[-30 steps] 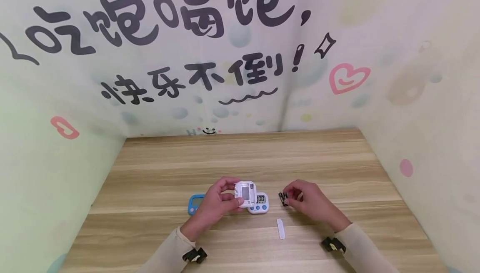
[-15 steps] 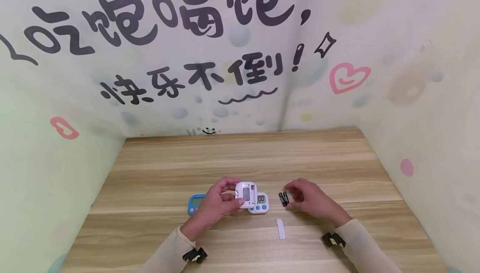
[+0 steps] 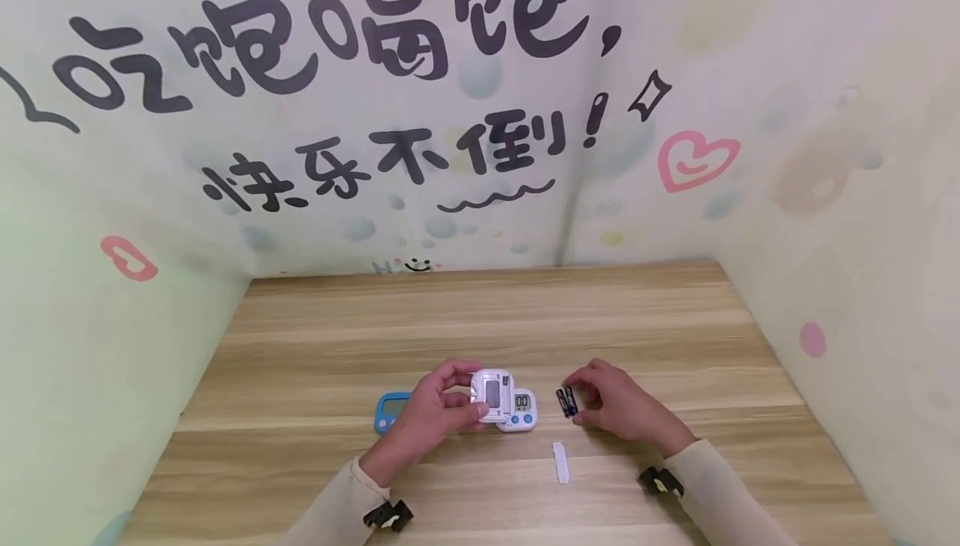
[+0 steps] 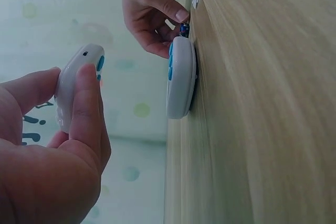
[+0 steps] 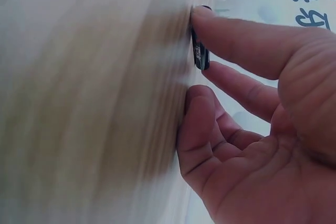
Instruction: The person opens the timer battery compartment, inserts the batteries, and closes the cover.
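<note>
My left hand (image 3: 438, 406) holds a white kitchen timer (image 3: 491, 397) above the table, its back turned up and its battery compartment uncovered. In the left wrist view, blue buttons show on the far face of this timer (image 4: 67, 90). Over on the right, two dark batteries lie side by side on the table. My right hand (image 3: 622, 404) has its thumb and index finger at the two ends of the right-hand battery (image 3: 572, 401), pinching it. The other battery (image 3: 562, 403) lies just left of it. In the right wrist view a battery (image 5: 200, 53) shows between thumb and finger.
A second white timer (image 3: 522, 421) with blue buttons lies face up, partly behind the held one. The left hand partly covers a blue timer (image 3: 388, 414). A narrow white cover strip (image 3: 561, 463) lies nearer the front. Walls border the table's back and sides.
The right thumb and index finger have moved from beside the batteries onto the ends of the right-hand one. The left hand keeps its hold on the timer, nearly still.
</note>
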A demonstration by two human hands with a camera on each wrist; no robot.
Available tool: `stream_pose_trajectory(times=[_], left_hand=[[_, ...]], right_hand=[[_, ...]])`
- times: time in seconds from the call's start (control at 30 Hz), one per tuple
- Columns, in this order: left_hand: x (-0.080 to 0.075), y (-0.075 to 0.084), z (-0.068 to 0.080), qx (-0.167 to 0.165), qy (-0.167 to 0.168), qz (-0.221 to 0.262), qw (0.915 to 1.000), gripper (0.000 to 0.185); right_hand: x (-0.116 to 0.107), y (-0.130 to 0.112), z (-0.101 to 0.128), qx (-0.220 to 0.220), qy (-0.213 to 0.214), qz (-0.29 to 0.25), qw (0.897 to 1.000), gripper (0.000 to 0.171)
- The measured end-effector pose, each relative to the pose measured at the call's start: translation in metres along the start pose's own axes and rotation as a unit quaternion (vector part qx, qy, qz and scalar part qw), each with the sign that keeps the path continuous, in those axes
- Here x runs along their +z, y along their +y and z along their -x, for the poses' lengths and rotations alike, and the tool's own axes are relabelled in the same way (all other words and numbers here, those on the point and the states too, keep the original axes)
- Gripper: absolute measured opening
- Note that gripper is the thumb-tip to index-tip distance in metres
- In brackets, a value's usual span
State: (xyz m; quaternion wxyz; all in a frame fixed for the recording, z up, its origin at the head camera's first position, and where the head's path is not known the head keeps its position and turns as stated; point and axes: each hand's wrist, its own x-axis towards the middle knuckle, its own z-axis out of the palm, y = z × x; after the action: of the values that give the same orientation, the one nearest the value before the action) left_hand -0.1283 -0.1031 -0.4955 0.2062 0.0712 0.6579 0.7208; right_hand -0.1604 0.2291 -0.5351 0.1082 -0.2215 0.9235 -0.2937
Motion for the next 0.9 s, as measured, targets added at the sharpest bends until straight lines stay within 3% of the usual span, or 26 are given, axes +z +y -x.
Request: stream_pose_trajectory(times=[0.27, 0.53, 0.9], left_hand=[[0.0, 0.0, 0.0, -0.002, -0.003, 0.006, 1.0, 0.063], [-0.002, -0.002, 0.0, -0.004, -0.003, 0.005, 1.0, 0.065], [-0.002, -0.005, -0.002, -0.006, -0.004, 0.009, 0.9999, 0.063]], right_hand=[[0.0, -0.002, -0.001, -0.007, 0.004, 0.021, 1.0, 0.042], [-0.005, -0.003, 0.001, -0.008, 0.017, -0.008, 1.0, 0.043], [-0.011, -0.02, -0.001, -0.063, 0.064, -0.042, 0.995, 0.044]])
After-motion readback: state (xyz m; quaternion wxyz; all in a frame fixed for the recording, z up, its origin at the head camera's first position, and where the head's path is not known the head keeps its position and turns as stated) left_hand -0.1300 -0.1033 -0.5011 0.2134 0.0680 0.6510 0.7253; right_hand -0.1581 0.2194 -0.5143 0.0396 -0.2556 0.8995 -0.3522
